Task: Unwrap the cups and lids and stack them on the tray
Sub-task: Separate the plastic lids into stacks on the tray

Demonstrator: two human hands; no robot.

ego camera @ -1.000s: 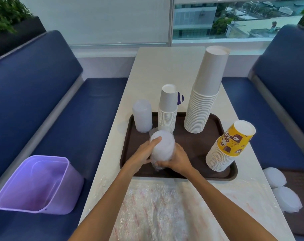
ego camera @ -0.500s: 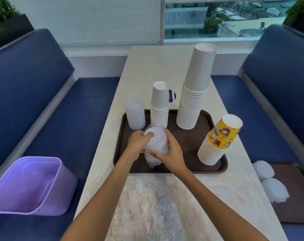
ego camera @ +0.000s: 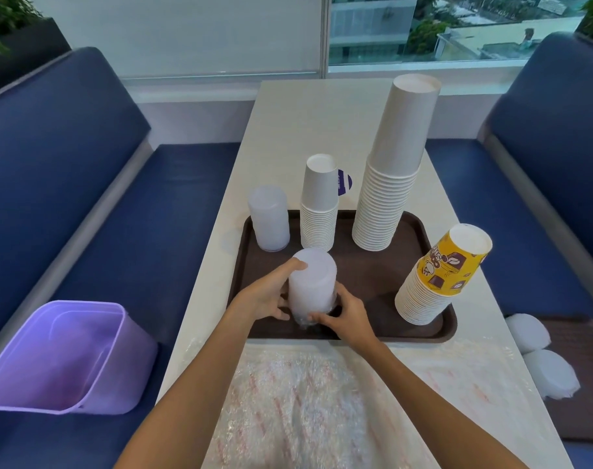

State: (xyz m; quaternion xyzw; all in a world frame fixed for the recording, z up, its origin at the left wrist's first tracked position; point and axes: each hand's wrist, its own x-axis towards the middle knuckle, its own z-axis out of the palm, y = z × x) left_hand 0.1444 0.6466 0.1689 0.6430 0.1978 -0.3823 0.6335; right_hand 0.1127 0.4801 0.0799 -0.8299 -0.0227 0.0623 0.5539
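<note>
Both hands are holding a translucent stack of lids that is standing upright on the brown tray, at about 7 o'clock on it. The left hand is curling round the stack's left side, forefinger reaching up to its top edge. The right hand is gripping low on the right, fingers closing at the base, where clear film is bunching; I cannot tell how far the film is reaching up the stack.

Reading the tray as a clock face with 12 towards the window, a second lid stack is standing at 10 o'clock, just beside a short stack of white cups at 11. A tall stack of white cups is rising at 1 o'clock. At 4 o'clock a stack topped by a yellow printed cup is leaning to the right.

The tray is sitting on the pale worktop, and a crinkled plastic sheet is lying at the 6 o'clock end. A purple bin is resting on the blue bench at 8 o'clock. On the bench at 4 o'clock, two wrapped lid bundles are lying on another tray.
</note>
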